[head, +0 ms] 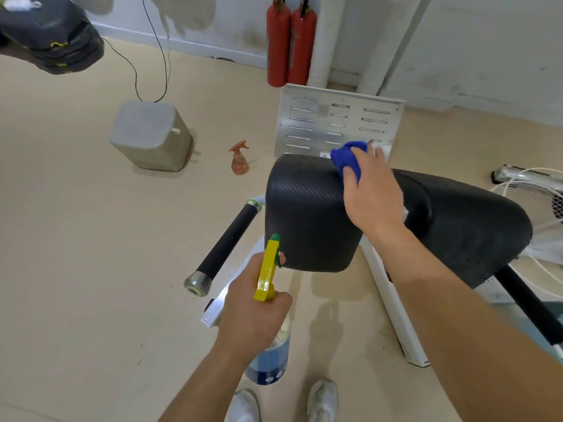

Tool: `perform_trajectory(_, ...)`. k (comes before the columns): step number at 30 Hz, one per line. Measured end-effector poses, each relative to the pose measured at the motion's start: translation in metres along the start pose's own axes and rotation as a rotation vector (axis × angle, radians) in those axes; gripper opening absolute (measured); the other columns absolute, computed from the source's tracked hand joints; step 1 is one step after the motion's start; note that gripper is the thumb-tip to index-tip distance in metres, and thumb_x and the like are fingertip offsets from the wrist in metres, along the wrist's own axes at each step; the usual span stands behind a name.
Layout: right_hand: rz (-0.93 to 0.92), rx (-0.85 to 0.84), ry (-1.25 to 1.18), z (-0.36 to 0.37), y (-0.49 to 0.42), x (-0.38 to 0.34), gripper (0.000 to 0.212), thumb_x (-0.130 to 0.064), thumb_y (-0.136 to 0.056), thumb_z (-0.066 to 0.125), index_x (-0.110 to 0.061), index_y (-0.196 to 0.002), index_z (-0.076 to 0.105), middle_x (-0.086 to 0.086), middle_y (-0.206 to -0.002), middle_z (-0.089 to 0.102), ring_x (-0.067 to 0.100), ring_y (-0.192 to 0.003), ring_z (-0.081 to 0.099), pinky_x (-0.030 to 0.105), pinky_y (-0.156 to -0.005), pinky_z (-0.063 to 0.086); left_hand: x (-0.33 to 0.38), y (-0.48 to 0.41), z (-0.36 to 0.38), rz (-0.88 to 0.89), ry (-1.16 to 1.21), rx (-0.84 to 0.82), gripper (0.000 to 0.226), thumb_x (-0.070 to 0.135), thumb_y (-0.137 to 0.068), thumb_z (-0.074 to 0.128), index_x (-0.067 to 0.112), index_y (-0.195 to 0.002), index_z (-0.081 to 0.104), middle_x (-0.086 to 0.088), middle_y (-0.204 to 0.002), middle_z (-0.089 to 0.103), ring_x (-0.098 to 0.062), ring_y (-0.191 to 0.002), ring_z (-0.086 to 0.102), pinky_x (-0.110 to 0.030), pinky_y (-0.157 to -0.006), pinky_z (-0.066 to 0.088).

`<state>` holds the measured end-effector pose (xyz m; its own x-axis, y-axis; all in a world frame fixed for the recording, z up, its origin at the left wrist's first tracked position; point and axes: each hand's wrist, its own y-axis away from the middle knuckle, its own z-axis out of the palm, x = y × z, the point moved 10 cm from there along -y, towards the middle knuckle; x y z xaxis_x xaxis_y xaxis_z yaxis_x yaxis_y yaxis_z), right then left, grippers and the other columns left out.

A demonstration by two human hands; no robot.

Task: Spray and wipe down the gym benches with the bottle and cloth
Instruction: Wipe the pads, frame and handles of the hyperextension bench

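A: Entry one, hands?

B: Left hand [253,306]: gripping the neck of the spray bottle [268,360], blue liquid inside, yellow trigger head aimed at the near edge of the black bench pad [304,214]. Right hand [373,199]: fingers curled over a bunched blue cloth [347,161], pressing it on the pad's far top corner.

A: Entry two, hazards?

B: My judgement only. The nozzle sits close to the pad's edge, so spray could overshoot or run off onto the floor [76,239] and leave it slick near the white shoes [323,400]. The bunched cloth covers little, so the woven texture may hold streaks.

A: Entry three, surface and room?

B: Pad: rounded corners, carbon-weave pattern. A second black pad [466,220] lies to the right. Behind: a slotted white metal plate [335,123]. On the beige floor: an orange spray bottle [239,158], upright, and a grey box [152,135] with a cable. By the wall: two red fire extinguishers [289,41].
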<state>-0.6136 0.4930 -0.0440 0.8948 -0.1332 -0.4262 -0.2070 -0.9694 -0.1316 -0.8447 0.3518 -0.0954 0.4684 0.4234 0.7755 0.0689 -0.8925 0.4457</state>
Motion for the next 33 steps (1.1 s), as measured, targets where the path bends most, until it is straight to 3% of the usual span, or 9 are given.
perform_trajectory(4, -0.049, 0.040, -0.035, 0.018, 0.049, 0.004, 0.052, -0.025, -0.103, 0.049, -0.018, -0.153, 0.034, 0.006, -0.162, 0.029, 0.022, -0.150, 0.024, 0.038, -0.123, 0.021, 0.004, -0.002, -0.003, 0.047, -0.013, -0.048, 0.053, 0.003, -0.080, 0.072, 0.050, -0.088, 0.049, -0.008, -0.088, 0.066, -0.018, -0.075, 0.059, -0.013, -0.061, 0.044)
perform_trajectory(9, -0.268, -0.148, 0.355, 0.074, 0.128, 0.009, 0.111, 0.002, -0.067, 0.080, -0.010, -0.152, 0.009, 0.020, -0.154, 0.040, 0.032, -0.145, 0.020, 0.051, -0.113, 0.027, 0.001, -0.007, -0.007, 0.079, 0.004, -0.086, 0.044, 0.002, -0.077, 0.070, 0.040, -0.094, 0.055, -0.014, -0.084, 0.064, -0.020, -0.076, 0.054, -0.013, -0.062, 0.044)
perform_trajectory(13, -0.549, -0.013, 0.405, 0.056, 0.089, -0.048, 0.076, -0.011, -0.088, 0.063, -0.013, -0.154, 0.025, 0.014, -0.160, 0.031, 0.031, -0.150, 0.018, 0.047, -0.121, 0.012, -0.006, -0.012, -0.010, 0.090, 0.002, -0.089, 0.047, 0.003, -0.077, 0.071, 0.045, -0.091, 0.054, -0.010, -0.082, 0.064, -0.019, -0.075, 0.054, -0.016, -0.061, 0.045)
perform_trajectory(16, -0.592, 0.021, 0.367, 0.048, 0.048, -0.092, 0.062, -0.018, -0.100, 0.049, -0.017, -0.157, 0.024, 0.009, -0.164, 0.021, 0.028, -0.153, 0.015, 0.043, -0.123, 0.009, -0.012, -0.012, -0.012, 0.088, 0.000, -0.093, 0.045, 0.004, -0.079, 0.071, 0.044, -0.091, 0.053, -0.009, -0.081, 0.063, -0.018, -0.075, 0.055, -0.020, -0.062, 0.045)
perform_trajectory(21, -0.723, -0.052, 0.378, 0.096, 0.096, -0.090, 0.081, -0.010, -0.091, 0.058, -0.013, -0.156, 0.011, 0.015, -0.164, 0.019, 0.034, -0.152, 0.011, 0.046, -0.121, 0.009, -0.027, -0.008, -0.015, 0.041, 0.031, -0.042, 0.047, 0.003, -0.077, 0.071, 0.043, -0.100, 0.060, -0.003, -0.079, 0.065, -0.013, -0.058, 0.050, -0.027, -0.064, 0.047)
perform_trajectory(25, -0.872, -0.319, 0.574, 0.142, 0.175, -0.015, 0.095, -0.004, -0.083, 0.069, -0.015, -0.157, 0.010, 0.010, -0.165, 0.000, 0.029, -0.152, -0.016, 0.046, -0.120, 0.001, -0.039, -0.001, -0.014, 0.013, 0.024, 0.012, 0.046, 0.003, -0.076, 0.072, 0.040, -0.101, 0.059, 0.008, -0.086, 0.067, -0.015, -0.067, 0.057, -0.023, -0.062, 0.046)
perform_trajectory(27, -0.780, -0.248, 0.542, 0.117, 0.172, 0.014, 0.104, 0.002, -0.074, 0.077, -0.012, -0.156, 0.015, 0.010, -0.166, 0.008, 0.029, -0.153, -0.008, 0.047, -0.119, 0.010, -0.042, 0.004, -0.009, -0.004, 0.029, 0.015, 0.046, 0.003, -0.078, 0.071, 0.040, -0.101, 0.059, 0.007, -0.082, 0.065, -0.016, -0.067, 0.056, -0.023, -0.061, 0.041)
perform_trajectory(30, -0.672, -0.017, 0.325, 0.052, 0.139, 0.015, 0.087, 0.015, -0.076, 0.066, -0.007, -0.152, 0.030, 0.017, -0.162, 0.022, 0.039, -0.149, 0.022, 0.048, -0.114, 0.032, -0.045, 0.011, 0.004, -0.025, 0.013, 0.010, 0.047, 0.003, -0.079, 0.071, 0.043, -0.099, 0.055, 0.010, -0.080, 0.062, -0.010, -0.068, 0.056, -0.021, -0.060, 0.038)
perform_trajectory(33, -0.567, 0.166, 0.243, 0.004, 0.087, -0.003, 0.053, -0.013, -0.100, 0.045, -0.014, -0.152, 0.038, 0.007, -0.163, 0.022, 0.016, -0.145, 0.034, 0.021, -0.113, 0.033, -0.047, 0.014, 0.016, -0.047, 0.059, 0.023, 0.047, 0.003, -0.080, 0.072, 0.039, -0.107, 0.057, 0.014, -0.090, 0.062, -0.008, -0.076, 0.057, -0.020, -0.064, 0.039)
